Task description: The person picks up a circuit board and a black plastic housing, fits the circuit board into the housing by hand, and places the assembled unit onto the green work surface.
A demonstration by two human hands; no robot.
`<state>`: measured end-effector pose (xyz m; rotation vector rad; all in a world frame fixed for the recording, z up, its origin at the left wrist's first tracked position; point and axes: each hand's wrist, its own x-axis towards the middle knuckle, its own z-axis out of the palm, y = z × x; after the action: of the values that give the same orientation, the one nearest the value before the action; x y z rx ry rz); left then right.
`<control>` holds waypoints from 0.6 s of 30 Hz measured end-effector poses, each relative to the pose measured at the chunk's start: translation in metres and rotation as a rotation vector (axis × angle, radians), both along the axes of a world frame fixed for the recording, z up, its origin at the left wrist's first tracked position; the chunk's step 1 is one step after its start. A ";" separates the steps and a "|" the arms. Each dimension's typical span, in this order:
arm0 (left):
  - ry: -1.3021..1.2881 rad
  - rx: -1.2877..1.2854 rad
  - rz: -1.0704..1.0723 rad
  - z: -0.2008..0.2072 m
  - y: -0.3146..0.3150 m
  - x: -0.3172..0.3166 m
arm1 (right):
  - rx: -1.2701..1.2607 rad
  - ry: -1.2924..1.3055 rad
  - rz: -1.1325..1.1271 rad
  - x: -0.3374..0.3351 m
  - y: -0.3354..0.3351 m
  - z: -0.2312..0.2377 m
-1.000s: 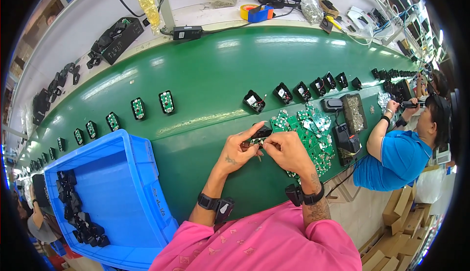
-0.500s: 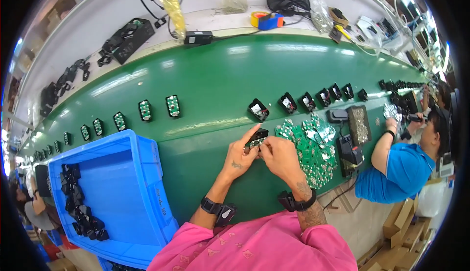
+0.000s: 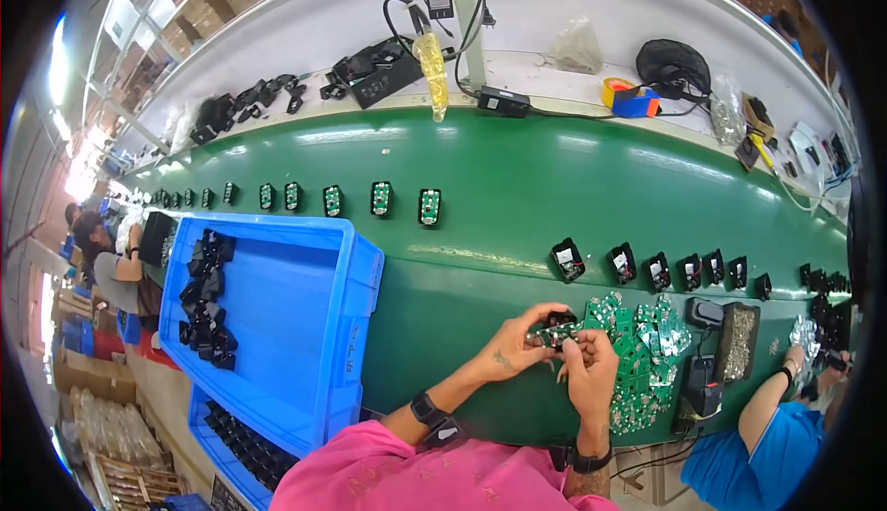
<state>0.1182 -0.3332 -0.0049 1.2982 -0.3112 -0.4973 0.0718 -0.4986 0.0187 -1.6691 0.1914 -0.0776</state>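
The broadest free stretch of the green desk lies ahead of the left hand, between the nearest board-filled case and the first open case, reaching back to the shelf. Leftward, the blue bin blocks a low pass. A heap of circuit boards crowds the right hand, with a black box beyond.

Lamps glare at far left and pale reflections streak the green worktop (its long edges bowing).
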 end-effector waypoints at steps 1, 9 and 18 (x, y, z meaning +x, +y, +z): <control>-0.013 0.081 -0.013 0.009 -0.003 -0.004 | 0.136 0.050 0.005 -0.002 -0.002 0.000; -0.161 0.257 -0.085 0.017 -0.027 -0.017 | 0.103 0.107 0.094 -0.004 -0.045 0.000; -0.379 0.365 0.005 0.011 -0.053 -0.014 | -0.007 0.027 0.087 -0.001 -0.063 0.028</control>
<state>0.1043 -0.3858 0.0060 1.7515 -0.5503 -0.3082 0.0707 -0.5620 0.0464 -1.6843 0.1391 0.0099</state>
